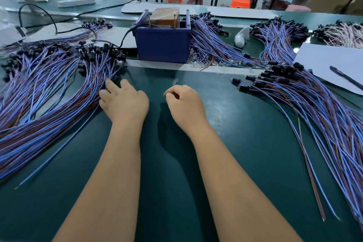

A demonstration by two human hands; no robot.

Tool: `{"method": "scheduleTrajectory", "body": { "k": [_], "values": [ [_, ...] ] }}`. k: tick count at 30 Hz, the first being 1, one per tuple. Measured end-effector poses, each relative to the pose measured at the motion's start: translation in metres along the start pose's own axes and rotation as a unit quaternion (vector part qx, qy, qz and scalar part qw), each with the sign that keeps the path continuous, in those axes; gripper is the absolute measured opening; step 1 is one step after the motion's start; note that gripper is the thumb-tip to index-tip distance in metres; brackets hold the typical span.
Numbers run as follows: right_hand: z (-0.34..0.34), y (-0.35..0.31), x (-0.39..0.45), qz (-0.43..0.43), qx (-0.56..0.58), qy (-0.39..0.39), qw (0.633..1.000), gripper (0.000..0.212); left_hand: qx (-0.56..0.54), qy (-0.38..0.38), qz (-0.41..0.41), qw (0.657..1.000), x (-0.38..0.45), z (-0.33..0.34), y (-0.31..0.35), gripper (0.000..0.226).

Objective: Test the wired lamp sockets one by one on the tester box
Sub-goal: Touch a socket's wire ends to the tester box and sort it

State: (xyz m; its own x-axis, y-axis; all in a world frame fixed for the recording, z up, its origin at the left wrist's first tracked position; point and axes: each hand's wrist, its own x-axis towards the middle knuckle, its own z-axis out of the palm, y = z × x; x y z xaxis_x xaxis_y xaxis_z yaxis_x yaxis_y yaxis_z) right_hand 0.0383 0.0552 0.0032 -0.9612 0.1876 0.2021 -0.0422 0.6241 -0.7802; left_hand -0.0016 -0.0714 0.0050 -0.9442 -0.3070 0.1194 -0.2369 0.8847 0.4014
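Green bench (pixel 245 143); right hand (pixel 183 102) curled, contents unclear.

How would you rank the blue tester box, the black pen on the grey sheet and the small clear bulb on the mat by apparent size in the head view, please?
1. Blue tester box
2. Black pen
3. Clear bulb

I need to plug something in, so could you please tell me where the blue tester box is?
In the head view, the blue tester box stands at centre, beyond both hands, between two piles of wired sockets, the left pile and the right pile.
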Motion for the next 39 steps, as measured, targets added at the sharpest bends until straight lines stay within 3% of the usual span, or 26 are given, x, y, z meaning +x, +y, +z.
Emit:
{"method": "scheduleTrajectory", "body": {
  "k": [9,12,17,21,24,26,30,31,33,36,39],
  "values": [
    [-0.002,-0.002,-0.003,0.004,0.024,0.000,1.000,0.022,-0.034,0.033,-0.013,0.999,0.000,0.000,0.001,0.051],
    [-0.002,-0.003,-0.005,0.007,0.032,0.001,0.999,0.022,-0.049,0.049,-0.014,0.997,0.002,-0.002,-0.003,0.042],
    [-0.002,-0.002,-0.005,-0.003,0.050,0.007,0.999,0.022,-0.156,0.098,0.076,0.980,0.003,-0.001,-0.013,0.031],
    [-0.004,-0.001,-0.005,0.018,0.139,0.016,0.990,0.023,-0.239,0.099,0.160,0.953,-0.006,0.002,-0.004,0.022],
    [-0.007,-0.005,-0.003,0.055,0.253,0.023,0.966,0.026,-0.350,0.066,0.207,0.911,-0.012,0.000,0.005,0.011],
    [-0.012,-0.008,-0.003,0.086,0.398,0.013,0.913,0.028,-0.475,0.024,0.193,0.858,-0.015,-0.004,0.013,0.020],
    [-0.024,-0.009,-0.002,0.137,0.593,-0.056,0.792,0.036,-0.722,-0.110,0.130,0.670,-0.023,-0.013,0.026,0.025],
    [-0.027,-0.009,-0.002,0.140,0.609,-0.075,0.777,0.038,-0.729,-0.134,0.138,0.657,-0.025,-0.014,0.028,0.026],
    [-0.030,-0.009,-0.002,0.136,0.620,-0.094,0.767,0.034,-0.710,-0.160,0.152,0.669,-0.029,-0.013,0.030,0.027],
    [-0.032,-0.009,-0.003,0.127,0.599,-0.100,0.784,0.012,-0.691,-0.177,0.147,0.686,-0.031,-0.011,0.030,0.039],
    [-0.028,-0.008,-0.004,0.096,0.581,-0.066,0.805,0.016,-0.699,-0.167,0.114,0.685,-0.027,-0.012,0.029,0.031]
  ]
}}
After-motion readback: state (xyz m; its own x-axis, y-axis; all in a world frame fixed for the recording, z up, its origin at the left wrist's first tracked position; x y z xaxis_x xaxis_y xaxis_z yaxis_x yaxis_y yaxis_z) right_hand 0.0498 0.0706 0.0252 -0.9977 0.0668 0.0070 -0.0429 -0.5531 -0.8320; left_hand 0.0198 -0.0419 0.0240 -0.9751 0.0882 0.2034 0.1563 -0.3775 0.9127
